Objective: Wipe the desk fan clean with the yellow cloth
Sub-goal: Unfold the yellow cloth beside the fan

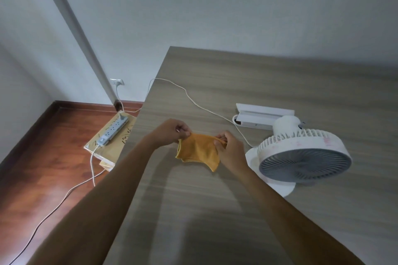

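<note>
The yellow cloth (199, 150) hangs stretched between both hands above the wooden desk (280, 84). My left hand (174, 132) pinches its left top corner and my right hand (231, 149) pinches its right top corner. The white desk fan (303, 154) stands to the right of my right hand, its grey front grille tilted toward me and its round white base on the desk. Pinkish smudges show on the fan's white rim. Neither hand touches the fan.
A white cord (193, 101) runs from the fan across the desk and over its left edge. A long white box (263, 116) lies behind the fan. On the floor to the left, a power strip (113, 131) rests on cardboard.
</note>
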